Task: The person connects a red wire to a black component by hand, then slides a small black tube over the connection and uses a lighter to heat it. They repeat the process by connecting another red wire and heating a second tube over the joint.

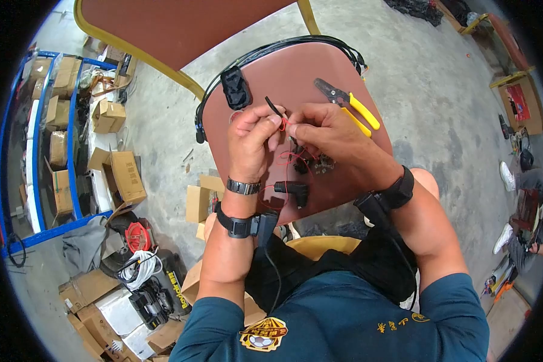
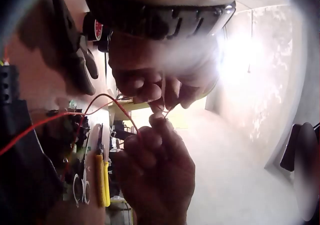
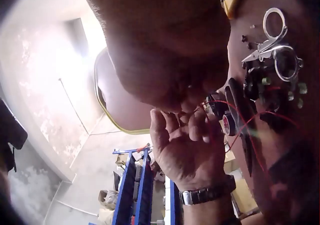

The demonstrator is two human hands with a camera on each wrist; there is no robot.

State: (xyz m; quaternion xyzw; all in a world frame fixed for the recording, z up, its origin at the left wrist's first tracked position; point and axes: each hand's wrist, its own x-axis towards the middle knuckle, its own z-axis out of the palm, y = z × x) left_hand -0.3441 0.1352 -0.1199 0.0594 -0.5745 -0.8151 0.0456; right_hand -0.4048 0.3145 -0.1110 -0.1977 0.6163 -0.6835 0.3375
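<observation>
Over the chair's brown seat (image 1: 283,66), both hands meet at a thin red wire (image 1: 283,125). My left hand (image 1: 251,137) pinches the wire beside a short black cable end (image 1: 273,106) that sticks up past its fingertips. With thumb and forefinger, my right hand (image 1: 327,128) pinches the wire close by; the fingertips hide the exact spot. Slack red wire (image 2: 45,121) loops down to the seat, near a black angled piece (image 1: 294,192). Silver folding scissors (image 3: 285,62) lie among small loose parts (image 1: 323,164) below the hands.
Yellow-handled wire strippers (image 1: 363,111) lie right of the hands, a black pouch (image 1: 236,88) to the left. Black cables (image 1: 265,46) curve round the seat's far edge. Blue shelving (image 1: 73,139) with cardboard boxes (image 1: 127,175) stands left. Another person's legs (image 1: 525,181) show far right.
</observation>
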